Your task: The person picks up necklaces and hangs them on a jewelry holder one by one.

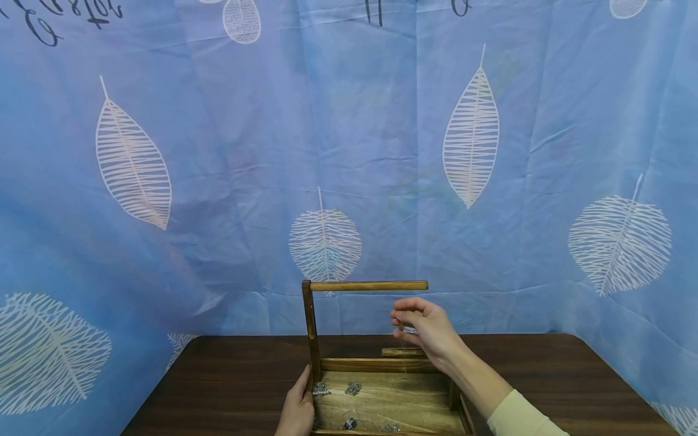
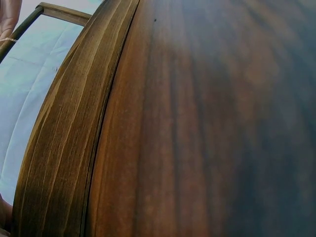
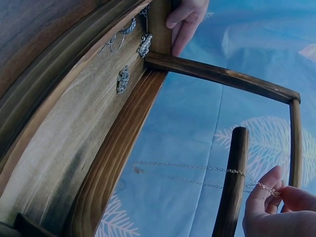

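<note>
My right hand [image 1: 428, 333] pinches a thin chain necklace [image 3: 197, 166] between thumb and fingertips. The chain hangs in a long loop beside the short lower bar [image 3: 236, 168] of a wooden jewelry stand [image 1: 382, 364]; whether it touches the bar I cannot tell. At the stand's left end, my left hand [image 1: 297, 407] grips the side of the tray near the upright post [image 1: 310, 327]. Only a sliver of that hand shows in the left wrist view. Several small clumps of silvery jewelry [image 1: 353, 388] lie on the tray's floor, mostly toward the left.
Above the tray, an upper bar [image 1: 371, 285] extends right from the post, with a free right end. The stand rests on a dark brown wooden table [image 1: 229, 375]. Behind it hangs a blue cloth [image 1: 382, 151] printed with white leaves.
</note>
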The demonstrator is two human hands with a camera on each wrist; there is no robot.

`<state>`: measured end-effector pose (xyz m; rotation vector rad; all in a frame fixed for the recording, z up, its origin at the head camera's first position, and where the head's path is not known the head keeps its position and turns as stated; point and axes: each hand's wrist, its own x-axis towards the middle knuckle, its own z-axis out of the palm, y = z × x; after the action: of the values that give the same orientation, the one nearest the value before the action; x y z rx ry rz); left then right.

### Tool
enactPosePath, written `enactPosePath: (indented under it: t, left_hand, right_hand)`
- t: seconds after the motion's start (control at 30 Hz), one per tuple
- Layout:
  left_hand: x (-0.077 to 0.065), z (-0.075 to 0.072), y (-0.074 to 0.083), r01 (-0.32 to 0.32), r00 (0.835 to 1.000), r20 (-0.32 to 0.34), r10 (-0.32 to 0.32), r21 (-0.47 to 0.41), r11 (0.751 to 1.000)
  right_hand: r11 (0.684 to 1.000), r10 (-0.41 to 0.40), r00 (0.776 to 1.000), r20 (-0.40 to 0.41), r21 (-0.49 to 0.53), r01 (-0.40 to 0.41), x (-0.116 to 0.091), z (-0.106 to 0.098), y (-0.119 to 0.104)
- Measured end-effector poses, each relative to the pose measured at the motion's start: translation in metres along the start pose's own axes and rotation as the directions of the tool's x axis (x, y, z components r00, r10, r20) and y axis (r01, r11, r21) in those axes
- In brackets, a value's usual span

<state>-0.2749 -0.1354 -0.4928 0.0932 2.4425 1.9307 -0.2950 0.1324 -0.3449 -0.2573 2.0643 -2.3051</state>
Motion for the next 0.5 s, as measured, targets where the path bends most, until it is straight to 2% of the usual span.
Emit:
enactPosePath:
  t: [0.5]
  left_hand:
    - [-0.001,0.0,0.0,-0.011,1.0,0.0,0.011,0.018,1.0]
  right_hand:
    - [0.999,0.034,0.998,-0.046,0.006,-0.034,-0.004,-0.021,0.0]
